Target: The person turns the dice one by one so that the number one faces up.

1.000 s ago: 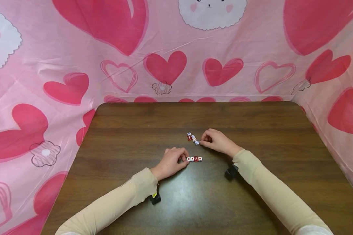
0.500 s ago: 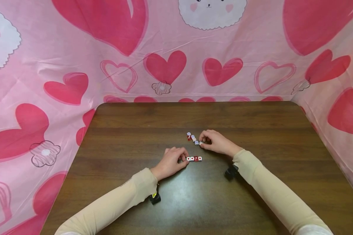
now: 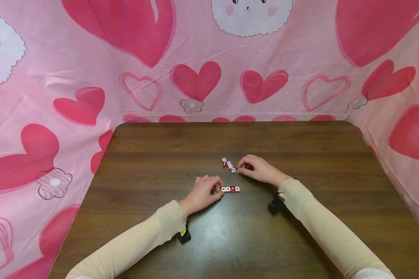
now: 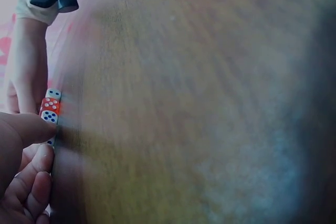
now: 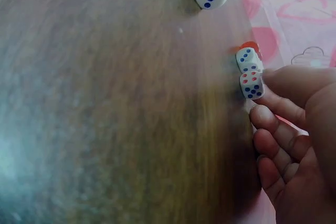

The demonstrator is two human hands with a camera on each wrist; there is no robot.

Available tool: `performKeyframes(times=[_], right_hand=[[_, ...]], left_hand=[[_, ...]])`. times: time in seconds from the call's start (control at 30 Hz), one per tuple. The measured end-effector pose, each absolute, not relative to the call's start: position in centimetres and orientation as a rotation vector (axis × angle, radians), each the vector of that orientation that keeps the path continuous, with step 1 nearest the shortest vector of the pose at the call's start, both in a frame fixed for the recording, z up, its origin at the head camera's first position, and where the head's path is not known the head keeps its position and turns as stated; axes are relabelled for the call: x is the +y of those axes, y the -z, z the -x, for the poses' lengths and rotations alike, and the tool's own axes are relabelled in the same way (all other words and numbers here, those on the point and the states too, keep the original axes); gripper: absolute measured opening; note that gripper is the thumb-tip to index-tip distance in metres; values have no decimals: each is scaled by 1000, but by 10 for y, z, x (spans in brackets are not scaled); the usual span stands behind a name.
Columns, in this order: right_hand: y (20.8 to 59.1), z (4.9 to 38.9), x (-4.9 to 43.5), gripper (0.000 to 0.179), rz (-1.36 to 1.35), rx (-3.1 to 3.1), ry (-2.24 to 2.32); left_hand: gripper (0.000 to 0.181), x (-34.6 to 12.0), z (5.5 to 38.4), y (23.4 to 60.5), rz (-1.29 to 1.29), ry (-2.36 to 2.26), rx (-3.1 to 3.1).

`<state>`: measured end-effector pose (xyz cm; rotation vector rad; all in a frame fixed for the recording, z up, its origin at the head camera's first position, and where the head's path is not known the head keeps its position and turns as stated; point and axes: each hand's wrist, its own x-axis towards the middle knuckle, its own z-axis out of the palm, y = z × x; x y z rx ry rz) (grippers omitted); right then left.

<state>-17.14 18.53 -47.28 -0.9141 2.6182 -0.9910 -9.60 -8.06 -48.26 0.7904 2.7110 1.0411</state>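
A short row of dice, white ones and a red one with single pips up, lies on the table. My left hand pinches the white die at the row's left end between thumb and index finger. Its fingertips hide part of that die in the left wrist view. Farther back, my right hand holds a white die at its thumb and index fingertips; only a sliver shows in the head view. Just left of it lies a loose cluster of dice, white with one red.
Everything lies on a dark brown wooden table. A pink cloth printed with hearts hangs behind and at both sides. Black wrist cameras sit under both sleeves.
A white die showed at my right fingertips half a second ago; now the fingers cover most of it, slightly farther from the cluster. My left hand and the row stay put.
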Motion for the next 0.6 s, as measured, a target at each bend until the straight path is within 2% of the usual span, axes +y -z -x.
performKeyframes(times=[0.6], right_hand=[[476, 173, 187, 11, 948, 2625, 941]], left_hand=[[12, -81, 96, 483, -793, -1056, 2708]])
